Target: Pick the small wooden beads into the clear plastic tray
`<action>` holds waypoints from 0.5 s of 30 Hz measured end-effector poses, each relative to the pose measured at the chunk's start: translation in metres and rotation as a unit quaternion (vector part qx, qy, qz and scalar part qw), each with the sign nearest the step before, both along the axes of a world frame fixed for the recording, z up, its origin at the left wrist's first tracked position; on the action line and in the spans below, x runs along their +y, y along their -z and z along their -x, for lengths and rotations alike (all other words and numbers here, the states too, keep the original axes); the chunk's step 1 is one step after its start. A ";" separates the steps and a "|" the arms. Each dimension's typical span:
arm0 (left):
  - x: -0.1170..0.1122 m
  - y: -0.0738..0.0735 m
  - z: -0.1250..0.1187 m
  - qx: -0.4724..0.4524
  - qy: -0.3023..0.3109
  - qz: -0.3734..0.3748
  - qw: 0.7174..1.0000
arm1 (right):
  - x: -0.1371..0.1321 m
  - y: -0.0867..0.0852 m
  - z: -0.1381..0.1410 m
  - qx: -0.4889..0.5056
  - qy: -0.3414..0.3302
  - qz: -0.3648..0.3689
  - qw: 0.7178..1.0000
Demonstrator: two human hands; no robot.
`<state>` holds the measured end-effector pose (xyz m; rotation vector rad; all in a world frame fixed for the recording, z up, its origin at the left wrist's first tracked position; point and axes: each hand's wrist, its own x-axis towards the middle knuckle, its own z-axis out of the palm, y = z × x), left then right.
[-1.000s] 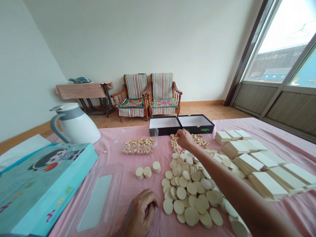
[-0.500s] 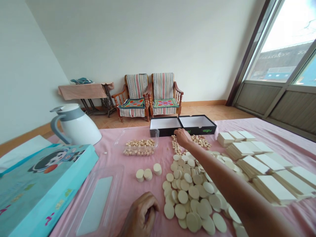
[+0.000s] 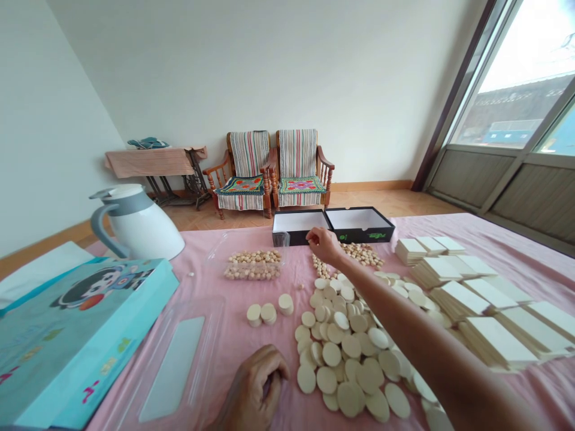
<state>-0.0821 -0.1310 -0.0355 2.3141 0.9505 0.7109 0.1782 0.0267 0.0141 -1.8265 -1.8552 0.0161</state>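
Note:
My right hand [image 3: 324, 244] reaches out over the far part of the cloth, fingers pinched on what looks like a small wooden bead. Under it and to its right lies a spread of loose wooden beads [image 3: 366, 254]. A clear plastic container [image 3: 215, 257] to its left holds many more beads. One lone bead [image 3: 300, 287] sits on the cloth between them. My left hand [image 3: 260, 383] rests half curled at the near edge, closed, its inside hidden. Beyond it stand three short stacks of round wooden discs [image 3: 268, 313]. A large heap of loose discs [image 3: 350, 347] lies under my right forearm.
Stacks of pale rectangular pieces [image 3: 476, 287] stand at the right. A black box with white insides [image 3: 359, 224] lies at the far edge. At left are a turquoise box [image 3: 112, 323], a white jug [image 3: 144, 227] and a clear plastic lid [image 3: 179, 359]. Pink cloth [image 3: 251, 239] covers the table.
My right hand has shifted a little left, away from the beads toward the plastic container. The lone bead now lies slightly nearer to me. My left hand stays in place.

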 end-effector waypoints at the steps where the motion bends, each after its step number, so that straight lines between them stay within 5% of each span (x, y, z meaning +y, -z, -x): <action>1: 0.000 0.000 0.000 -0.001 0.000 0.002 1.000 | 0.001 -0.005 0.008 0.039 -0.027 -0.010 0.999; 4: -0.001 0.000 0.002 -0.005 0.005 0.001 1.000 | 0.005 -0.015 0.026 0.200 -0.118 -0.040 0.972; 6: -0.001 0.001 0.003 -0.007 0.005 0.000 1.000 | 0.004 -0.019 0.030 0.230 -0.122 -0.054 0.964; 10: -0.002 0.000 0.002 -0.004 0.006 0.010 1.000 | -0.010 -0.016 0.026 0.080 -0.076 0.006 0.994; 15: -0.001 0.000 0.001 0.004 0.003 0.014 1.000 | -0.038 0.007 0.033 -0.022 -0.164 0.121 0.979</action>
